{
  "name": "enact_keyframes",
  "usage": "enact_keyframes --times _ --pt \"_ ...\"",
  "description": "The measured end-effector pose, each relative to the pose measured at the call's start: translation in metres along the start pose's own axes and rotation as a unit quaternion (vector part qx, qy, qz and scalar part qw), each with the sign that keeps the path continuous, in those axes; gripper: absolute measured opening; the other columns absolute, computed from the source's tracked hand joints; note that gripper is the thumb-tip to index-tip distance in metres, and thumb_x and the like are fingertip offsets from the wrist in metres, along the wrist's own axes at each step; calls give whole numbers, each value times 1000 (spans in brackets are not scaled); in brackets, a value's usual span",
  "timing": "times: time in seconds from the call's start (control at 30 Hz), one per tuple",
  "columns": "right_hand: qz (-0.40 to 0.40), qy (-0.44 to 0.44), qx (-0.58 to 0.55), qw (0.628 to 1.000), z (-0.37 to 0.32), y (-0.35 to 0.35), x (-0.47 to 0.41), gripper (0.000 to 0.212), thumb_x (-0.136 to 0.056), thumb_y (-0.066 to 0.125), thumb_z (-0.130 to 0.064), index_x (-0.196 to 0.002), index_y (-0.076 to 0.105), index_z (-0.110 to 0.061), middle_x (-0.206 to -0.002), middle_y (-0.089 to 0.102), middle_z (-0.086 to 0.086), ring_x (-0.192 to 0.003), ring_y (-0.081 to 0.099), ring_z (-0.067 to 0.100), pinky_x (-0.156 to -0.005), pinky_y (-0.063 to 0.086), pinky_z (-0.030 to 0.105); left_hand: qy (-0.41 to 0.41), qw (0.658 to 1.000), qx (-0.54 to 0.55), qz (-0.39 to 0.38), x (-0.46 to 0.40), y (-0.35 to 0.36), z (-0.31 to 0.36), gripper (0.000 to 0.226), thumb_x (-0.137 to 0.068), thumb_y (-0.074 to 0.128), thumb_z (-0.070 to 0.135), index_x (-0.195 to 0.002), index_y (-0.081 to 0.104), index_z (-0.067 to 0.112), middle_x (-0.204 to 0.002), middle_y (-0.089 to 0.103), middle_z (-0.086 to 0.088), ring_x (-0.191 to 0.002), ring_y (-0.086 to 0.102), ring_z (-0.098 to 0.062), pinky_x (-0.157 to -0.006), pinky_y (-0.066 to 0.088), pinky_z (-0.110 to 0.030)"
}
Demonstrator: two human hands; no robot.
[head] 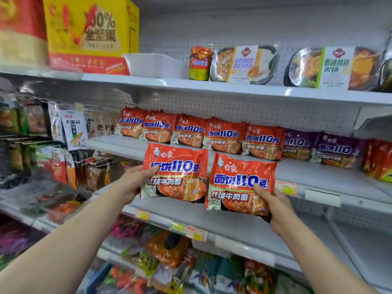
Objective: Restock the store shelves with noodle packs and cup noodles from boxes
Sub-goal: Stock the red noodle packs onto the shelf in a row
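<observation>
Head view, looking at white store shelves. Centre of frame: two red noodle packs held up side by side in front of the middle shelf [307, 172], edges nearly touching. Left hand [132, 183] gripping the left pack [175, 172] by its left edge, thumb across the front, grip closed on it. Right hand [277, 205] gripping the right pack [240, 181] at its lower right corner, thumb on the front, grip closed on it. Both packs upright, faces toward the camera, the right one slightly lower.

Behind them, on the middle shelf: a row of matching red packs [222, 134] standing along the back, then purple packs [337, 150] to the right. Bare shelf in front of the row.

Upper shelf: a yellow box [89, 32] at upper left, a white tub [152, 64] beside it, a red jar [200, 62] and sleeved meal bowls [244, 64] to the right.

Left of frame: hanging snack bags [73, 130], blurred. Bottom of frame: mixed colourful packets [169, 249] on a lower shelf, too blurred to identify. Yellow price tags [286, 188] along the shelf edges.
</observation>
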State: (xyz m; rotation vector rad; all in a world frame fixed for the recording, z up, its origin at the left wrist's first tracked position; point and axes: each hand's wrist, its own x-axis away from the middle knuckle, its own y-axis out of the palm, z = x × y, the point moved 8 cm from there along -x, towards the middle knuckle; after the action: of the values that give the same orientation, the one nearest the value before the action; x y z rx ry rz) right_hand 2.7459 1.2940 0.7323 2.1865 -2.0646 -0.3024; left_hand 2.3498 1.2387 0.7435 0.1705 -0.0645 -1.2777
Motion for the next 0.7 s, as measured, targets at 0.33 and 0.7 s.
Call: enact_keyframes --times 0.33,0.7 --pt "11 -32 -14 999 -38 2 -15 50 -72 84 -28 -116 67 -13 -99 78 13 -88 76 34 -76 60 44 20 999 3 -44 -20 29 42 37 -91 70 26 -122 62 7 -110 76 -12 -101 73 -31 -93 55 -48" --pt "65 -73 -26 995 -73 21 -51 48 -72 82 -30 -114 66 -14 -98 78 10 -88 76 30 -85 58 46 32 998 -20 -60 -106 30 66 53 -82 79 39 -125 62 13 -116 74 -4 -108 69 -22 -87 55 -38"
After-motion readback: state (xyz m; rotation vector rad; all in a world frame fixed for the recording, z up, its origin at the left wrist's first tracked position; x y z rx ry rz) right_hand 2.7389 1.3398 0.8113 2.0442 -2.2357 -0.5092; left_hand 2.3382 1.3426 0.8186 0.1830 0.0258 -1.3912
